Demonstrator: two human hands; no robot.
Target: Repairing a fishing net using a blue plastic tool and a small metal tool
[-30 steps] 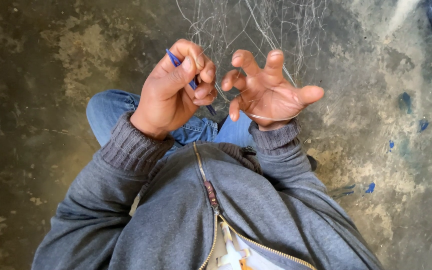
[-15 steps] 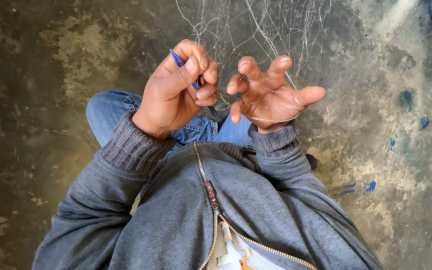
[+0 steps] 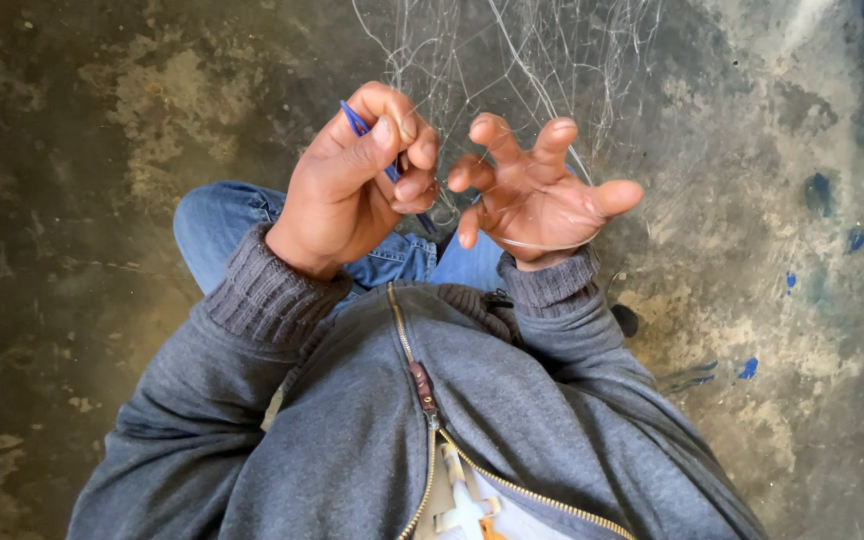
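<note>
1. The left hand [image 3: 347, 190] has its grip closed around a thin blue tool [image 3: 360, 123], pinched between thumb and fingers; the tool's tip pokes out above the knuckles, and its other end shows below the fingers.
2. A fine whitish net [image 3: 512, 60] hangs just beyond that hand, its strands running down toward both hands.
3. The right hand [image 3: 537, 195], just beside the left hand, has its grip spread, fingers curled apart, with a net strand looped across the palm.
4. Below the left hand lie grey sweater cuffs [image 3: 262, 295], blue jeans [image 3: 217, 215] and the stained concrete floor [image 3: 72, 130].
</note>
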